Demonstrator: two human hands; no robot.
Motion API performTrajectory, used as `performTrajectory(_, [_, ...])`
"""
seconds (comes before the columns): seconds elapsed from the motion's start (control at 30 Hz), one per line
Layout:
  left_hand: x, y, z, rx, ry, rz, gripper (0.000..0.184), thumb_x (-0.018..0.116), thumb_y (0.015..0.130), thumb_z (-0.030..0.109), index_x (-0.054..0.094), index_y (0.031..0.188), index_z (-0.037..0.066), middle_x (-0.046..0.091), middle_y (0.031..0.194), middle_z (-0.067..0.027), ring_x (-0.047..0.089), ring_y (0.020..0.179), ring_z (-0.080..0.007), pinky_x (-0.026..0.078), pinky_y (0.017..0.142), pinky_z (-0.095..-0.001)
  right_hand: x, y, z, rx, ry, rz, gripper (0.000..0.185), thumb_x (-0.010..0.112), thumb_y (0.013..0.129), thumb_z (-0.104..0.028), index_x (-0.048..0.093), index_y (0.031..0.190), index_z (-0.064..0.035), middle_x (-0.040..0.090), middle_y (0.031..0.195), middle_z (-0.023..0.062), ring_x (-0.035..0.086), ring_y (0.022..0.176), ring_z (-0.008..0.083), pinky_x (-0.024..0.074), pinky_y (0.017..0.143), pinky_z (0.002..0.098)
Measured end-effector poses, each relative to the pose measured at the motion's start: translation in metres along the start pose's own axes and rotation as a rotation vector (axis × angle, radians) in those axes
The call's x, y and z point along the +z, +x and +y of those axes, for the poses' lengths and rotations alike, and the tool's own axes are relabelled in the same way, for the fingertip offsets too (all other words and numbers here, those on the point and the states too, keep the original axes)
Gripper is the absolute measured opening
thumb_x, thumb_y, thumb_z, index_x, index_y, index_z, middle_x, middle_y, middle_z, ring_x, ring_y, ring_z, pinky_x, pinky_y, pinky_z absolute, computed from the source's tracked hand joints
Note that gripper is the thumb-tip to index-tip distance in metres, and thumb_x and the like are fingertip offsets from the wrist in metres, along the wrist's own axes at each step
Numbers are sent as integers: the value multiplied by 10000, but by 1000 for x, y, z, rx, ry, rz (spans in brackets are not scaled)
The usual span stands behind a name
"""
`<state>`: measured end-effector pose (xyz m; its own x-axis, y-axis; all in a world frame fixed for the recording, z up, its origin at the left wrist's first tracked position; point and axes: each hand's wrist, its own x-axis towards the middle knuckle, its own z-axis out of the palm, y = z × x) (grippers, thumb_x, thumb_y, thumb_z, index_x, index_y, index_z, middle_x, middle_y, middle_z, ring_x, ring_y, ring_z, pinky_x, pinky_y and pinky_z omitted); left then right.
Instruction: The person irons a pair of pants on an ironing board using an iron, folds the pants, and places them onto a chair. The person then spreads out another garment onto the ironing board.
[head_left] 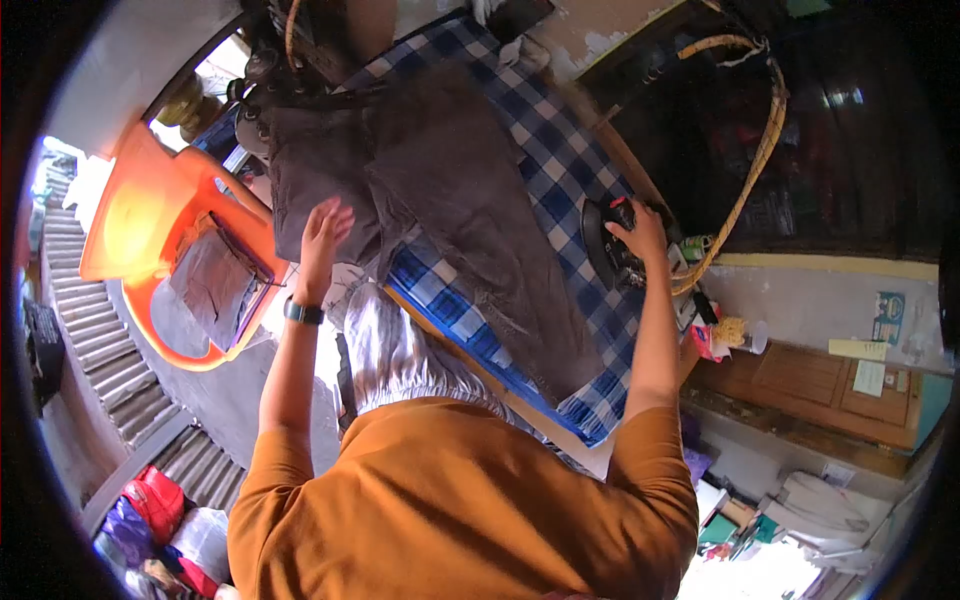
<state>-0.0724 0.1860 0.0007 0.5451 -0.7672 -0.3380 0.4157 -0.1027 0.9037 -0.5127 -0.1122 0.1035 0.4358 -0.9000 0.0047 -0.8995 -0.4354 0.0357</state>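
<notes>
Dark grey-brown trousers [450, 190] lie spread over a blue-and-white checked cloth [555, 125] on a table. My right hand [645, 238] is wrapped round the handle of a black iron [603, 250] at the right side of the cloth, beside the trousers. The iron's soleplate is turned partly out of sight. Over the trousers' left edge, my left hand [325, 235] is held with its fingers stretched out and nothing in it; whether it touches the fabric I cannot tell.
An orange plastic chair [130, 235] with folded clothes [215, 280] on it stands at the left. A yellow striped cord [765, 150] loops at the right near the iron. Farther right is a wooden cabinet [790, 385]. Colourful bags [155, 505] lie at lower left.
</notes>
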Motion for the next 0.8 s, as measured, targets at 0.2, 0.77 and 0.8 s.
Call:
performTrajectory(0.2, [-77,-89,-57,-194,98,179,309,437,965,277,518,1196,90,619,1081,-64,583,960,-153,444,833,-295,22,13,26,55,406,-94,575,725,700,-484,619,1008,-10,636,917,174,592,899,375,468,788,392])
performTrajectory(0.77, [45,-33,-4,489,798,134,252,575,828,126,577,1073,66,611,1032,-97,554,1023,-267,407,905,-350,-24,-69,-121,224,748,-608,369,715,759,-255,583,992,-2,615,706,70,593,565,152,505,543,331])
performTrajectory(0.8, [72,-26,8,544,920,155,277,590,803,161,583,1065,70,593,1074,-103,511,1089,-291,361,955,-402,-8,-85,-146,104,572,-502,455,716,722,-309,592,1035,-3,639,819,139,618,722,256,502,664,368])
